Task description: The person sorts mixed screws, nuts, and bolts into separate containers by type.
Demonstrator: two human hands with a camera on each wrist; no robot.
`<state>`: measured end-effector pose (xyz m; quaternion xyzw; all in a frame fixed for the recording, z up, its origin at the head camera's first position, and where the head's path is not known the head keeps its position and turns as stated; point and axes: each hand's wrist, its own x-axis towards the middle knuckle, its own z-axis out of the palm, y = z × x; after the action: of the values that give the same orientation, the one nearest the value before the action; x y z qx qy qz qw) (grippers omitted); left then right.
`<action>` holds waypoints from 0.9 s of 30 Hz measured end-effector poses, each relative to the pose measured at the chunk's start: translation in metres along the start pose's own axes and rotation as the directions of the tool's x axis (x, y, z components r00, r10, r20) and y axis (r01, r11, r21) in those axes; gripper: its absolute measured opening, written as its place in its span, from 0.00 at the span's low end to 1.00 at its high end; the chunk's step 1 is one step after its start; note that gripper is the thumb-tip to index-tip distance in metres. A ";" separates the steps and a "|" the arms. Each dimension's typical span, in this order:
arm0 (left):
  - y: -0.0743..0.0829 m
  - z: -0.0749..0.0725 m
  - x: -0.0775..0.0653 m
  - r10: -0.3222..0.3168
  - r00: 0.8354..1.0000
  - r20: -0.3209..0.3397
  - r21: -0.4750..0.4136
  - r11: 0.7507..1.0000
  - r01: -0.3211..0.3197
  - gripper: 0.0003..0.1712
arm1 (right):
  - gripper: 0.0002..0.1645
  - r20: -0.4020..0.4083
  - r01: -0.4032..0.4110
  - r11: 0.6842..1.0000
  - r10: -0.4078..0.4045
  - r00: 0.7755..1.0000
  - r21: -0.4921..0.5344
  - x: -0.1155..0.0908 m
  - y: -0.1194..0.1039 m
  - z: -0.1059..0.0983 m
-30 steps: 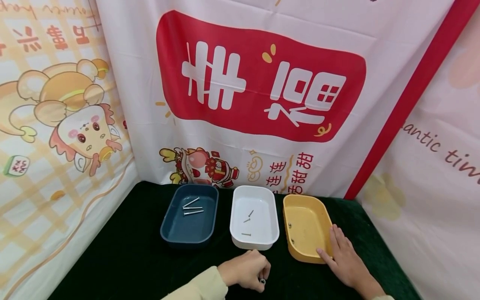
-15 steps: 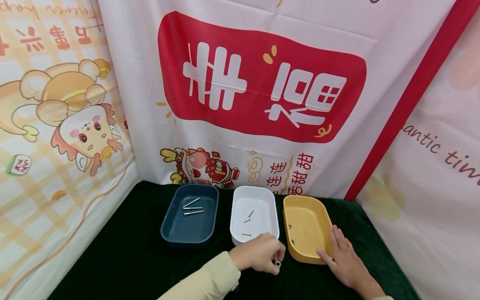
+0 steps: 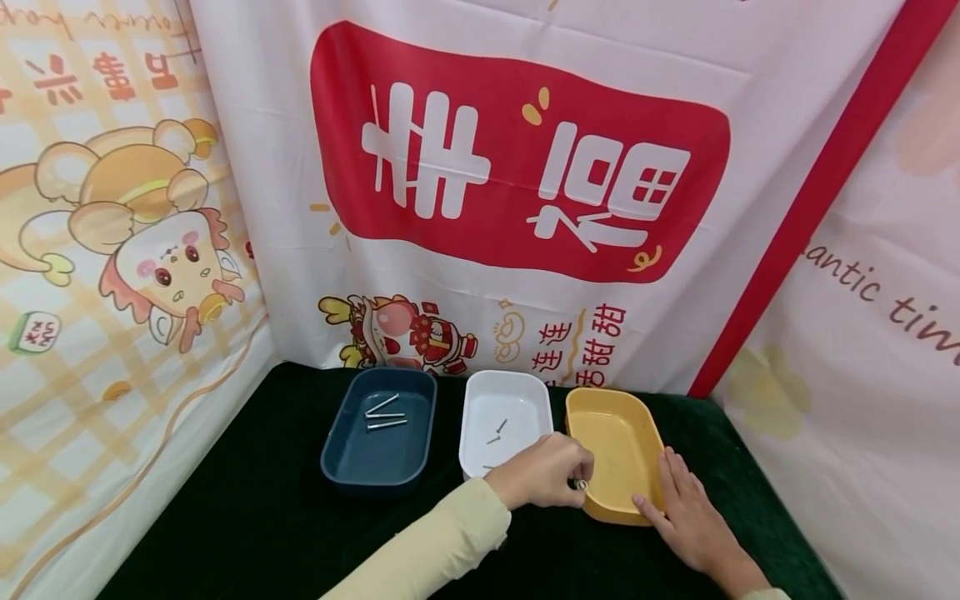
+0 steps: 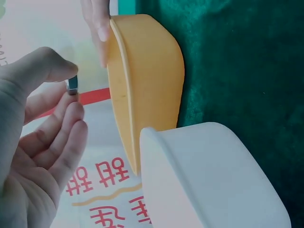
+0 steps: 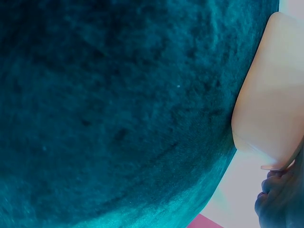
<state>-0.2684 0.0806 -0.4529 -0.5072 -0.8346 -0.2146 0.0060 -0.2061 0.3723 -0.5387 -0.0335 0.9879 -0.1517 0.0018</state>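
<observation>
My left hand (image 3: 546,472) pinches a small metal nut (image 4: 72,84) between thumb and fingertip. It is above the left rim of the yellow tray (image 3: 618,446), beside the white tray's front right corner. In the left wrist view the other fingers are loosely bent below the nut. My right hand (image 3: 693,521) rests with straight fingers along the yellow tray's right rim, thumb over the near corner. In the right wrist view only part of that hand (image 5: 282,197) shows, against the tray wall (image 5: 270,90). The left hand hides part of the yellow tray's inside.
The white tray (image 3: 487,392) in the middle holds several small screws (image 3: 501,426). To its left, a dark blue tray (image 3: 352,467) holds three long screws (image 3: 386,425). All stand on dark green cloth (image 3: 255,517), with printed curtains (image 3: 517,308) behind and at both sides.
My left hand has moved right and away from me, carrying the nut from before the white tray to the yellow tray's rim. Two nuts inside that tray are now hidden. The right hand stays put.
</observation>
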 end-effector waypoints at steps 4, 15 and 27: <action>-0.003 0.005 0.006 0.010 1.000 -0.028 0.027 1.000 -0.009 0.07 | 0.63 0.002 0.005 1.000 -0.005 1.000 0.002 0.001 0.000 0.000; -0.006 0.031 0.019 -0.018 0.995 -0.094 0.062 0.998 0.024 0.06 | 0.63 -0.007 0.010 1.000 -0.010 1.000 0.003 0.000 0.000 0.000; -0.004 0.047 0.030 -0.001 0.991 -0.134 0.060 0.998 0.009 0.05 | 0.63 -0.011 0.001 1.000 -0.001 1.000 -0.005 -0.003 -0.003 0.000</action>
<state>-0.2764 0.1213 -0.4900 -0.4894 -0.8396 -0.2229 0.0768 -0.2033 0.3700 -0.5381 -0.0333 0.9882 -0.1496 -0.0036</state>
